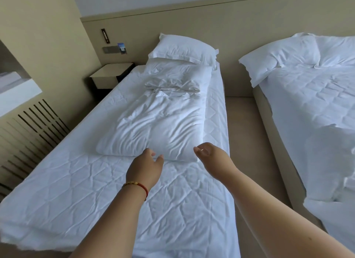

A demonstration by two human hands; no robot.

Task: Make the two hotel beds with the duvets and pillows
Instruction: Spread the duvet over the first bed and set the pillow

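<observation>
Near bed point(76, 190): white quilted sheet, creased; its foot and left corner are cut off by the frame edge. Folded duvet point(157, 127): white, rumpled, lying along the middle of the near bed, its head end bunched into a crumpled knot whose layers are hard to separate. Two pillows point(182, 50): stacked at the head of the near bed against the headboard, the lower one largely covered by the upper. Second bed point(315, 96): right of the near bed across a strip of floor, cut off at the right edge; a pillow and loose white bedding lie on it, their borders indistinct. Nightstand point(111, 73): left of the near bed's head. Left hand point(144, 169): arm outstretched, red-and-gold bracelet at the wrist, fingers loosely parted, holding nothing, at the duvet's foot edge; contact cannot be told. Right hand point(207, 155): arm outstretched, fingers loosely curled, empty, at the duvet's right foot corner.
</observation>
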